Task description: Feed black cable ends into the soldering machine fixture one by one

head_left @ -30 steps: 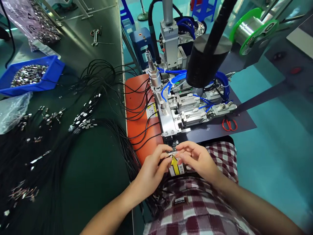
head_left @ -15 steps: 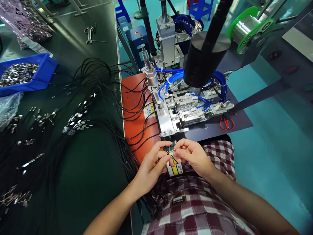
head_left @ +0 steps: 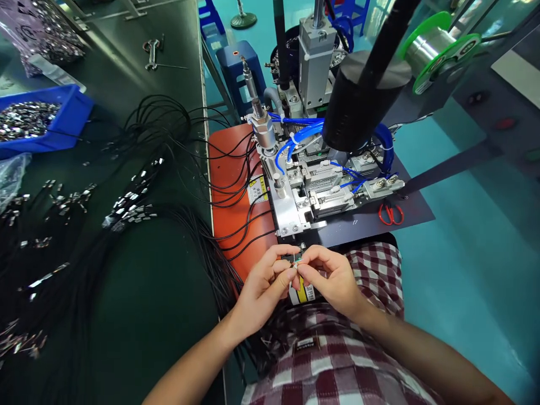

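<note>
Close together in front of the machine (head_left: 291, 216), both my hands work at the thin coloured wires (head_left: 297, 260) of a cable end. My left hand (head_left: 268, 284) pinches the cable end between thumb and fingers. From the other side, the thumb and forefinger of my right hand (head_left: 331, 275) close on the wire tips. The fingers hide most of the cable end. Beneath the hands a white and yellow label (head_left: 302, 293) shows in part. To the left, black cables (head_left: 205, 247) run along the table edge.
Bundled cables with metal connectors (head_left: 130, 205) lie on the dark table (head_left: 156, 292). A blue bin (head_left: 63, 124) of small metal parts is at far left. Red scissors (head_left: 391, 214) rest right of the machine. A wire spool (head_left: 439, 50) and a black cylinder (head_left: 363, 101) stand above it.
My right thumb and forefinger have moved left and closed in on the wires, nearer my left fingertips. My left hand stays almost in place. The camera view has shifted slightly.
</note>
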`<state>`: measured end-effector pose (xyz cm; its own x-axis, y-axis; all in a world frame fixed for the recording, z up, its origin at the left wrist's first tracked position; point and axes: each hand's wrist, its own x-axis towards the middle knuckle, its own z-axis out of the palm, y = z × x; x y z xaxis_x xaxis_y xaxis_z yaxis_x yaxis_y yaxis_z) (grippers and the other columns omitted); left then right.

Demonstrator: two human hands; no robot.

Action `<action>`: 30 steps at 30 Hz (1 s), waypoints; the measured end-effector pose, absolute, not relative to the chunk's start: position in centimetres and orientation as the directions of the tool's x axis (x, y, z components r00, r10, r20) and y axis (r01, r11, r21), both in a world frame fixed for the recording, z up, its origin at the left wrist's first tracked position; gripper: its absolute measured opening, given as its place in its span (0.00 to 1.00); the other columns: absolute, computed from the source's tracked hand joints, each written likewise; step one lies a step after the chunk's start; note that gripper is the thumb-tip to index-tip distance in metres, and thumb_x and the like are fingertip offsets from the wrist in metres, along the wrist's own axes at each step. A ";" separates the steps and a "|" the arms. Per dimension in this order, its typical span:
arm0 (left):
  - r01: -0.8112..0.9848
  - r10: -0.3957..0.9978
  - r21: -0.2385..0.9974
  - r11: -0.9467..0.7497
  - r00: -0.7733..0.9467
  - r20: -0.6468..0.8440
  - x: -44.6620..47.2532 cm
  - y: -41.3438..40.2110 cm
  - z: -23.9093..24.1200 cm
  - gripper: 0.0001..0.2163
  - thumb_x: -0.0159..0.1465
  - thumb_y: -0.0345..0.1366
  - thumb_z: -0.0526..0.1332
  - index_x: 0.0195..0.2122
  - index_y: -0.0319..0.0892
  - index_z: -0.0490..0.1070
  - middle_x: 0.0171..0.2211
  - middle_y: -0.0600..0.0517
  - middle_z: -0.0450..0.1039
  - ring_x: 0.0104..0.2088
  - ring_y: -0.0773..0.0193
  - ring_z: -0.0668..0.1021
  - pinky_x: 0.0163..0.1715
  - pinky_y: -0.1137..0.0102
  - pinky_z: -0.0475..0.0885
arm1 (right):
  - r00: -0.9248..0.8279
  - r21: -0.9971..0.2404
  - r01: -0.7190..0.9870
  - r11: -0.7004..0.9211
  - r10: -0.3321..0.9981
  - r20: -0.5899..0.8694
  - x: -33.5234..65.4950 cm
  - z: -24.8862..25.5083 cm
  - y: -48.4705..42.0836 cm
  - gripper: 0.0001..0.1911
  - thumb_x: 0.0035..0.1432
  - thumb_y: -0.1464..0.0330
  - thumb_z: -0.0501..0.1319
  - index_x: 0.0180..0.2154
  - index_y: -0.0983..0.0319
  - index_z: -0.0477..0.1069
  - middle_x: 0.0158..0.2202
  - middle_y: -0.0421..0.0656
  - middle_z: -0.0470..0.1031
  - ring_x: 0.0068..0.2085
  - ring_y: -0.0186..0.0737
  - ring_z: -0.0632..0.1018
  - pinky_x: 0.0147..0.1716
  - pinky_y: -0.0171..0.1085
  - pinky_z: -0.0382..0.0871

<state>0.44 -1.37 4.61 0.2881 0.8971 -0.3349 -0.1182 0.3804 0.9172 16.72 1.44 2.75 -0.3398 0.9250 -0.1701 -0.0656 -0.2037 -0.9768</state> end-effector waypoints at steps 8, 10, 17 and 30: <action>-0.040 0.930 0.932 0.360 0.091 -0.356 1.4 -1.0 4.9 0.09 0.61 0.40 0.63 0.36 0.41 0.74 0.34 0.51 0.69 0.24 0.72 0.68 0.19 0.77 0.64 | -0.300 -0.981 0.176 0.079 0.954 0.023 17.3 1.8 0.7 0.05 0.58 0.71 0.60 0.29 0.61 0.69 0.27 0.39 0.70 0.29 0.34 0.71 0.29 0.35 0.66; -0.090 0.901 0.897 0.432 0.089 -0.425 1.5 -0.8 4.8 0.09 0.59 0.41 0.64 0.34 0.40 0.73 0.30 0.53 0.68 0.21 0.74 0.65 0.17 0.77 0.62 | -0.305 -0.979 0.185 0.080 0.952 0.020 17.5 1.7 0.7 0.06 0.59 0.70 0.60 0.29 0.60 0.69 0.27 0.39 0.70 0.29 0.35 0.71 0.29 0.35 0.66; -0.089 0.908 0.904 0.419 0.048 -0.416 1.7 -0.9 4.8 0.08 0.58 0.39 0.66 0.32 0.39 0.73 0.29 0.53 0.70 0.23 0.72 0.69 0.19 0.77 0.63 | -0.330 -0.981 0.187 0.053 0.944 -0.012 18.6 2.7 1.5 0.03 0.59 0.69 0.61 0.32 0.61 0.70 0.29 0.40 0.72 0.29 0.35 0.72 0.28 0.34 0.66; 0.031 0.934 0.934 0.355 0.025 -0.356 2.0 -0.8 4.7 0.07 0.58 0.38 0.65 0.30 0.39 0.73 0.29 0.52 0.70 0.27 0.69 0.71 0.25 0.74 0.65 | -0.370 -0.904 0.276 0.327 0.904 0.214 18.7 3.0 2.2 0.03 0.58 0.73 0.61 0.34 0.59 0.70 0.31 0.42 0.71 0.30 0.36 0.72 0.27 0.36 0.67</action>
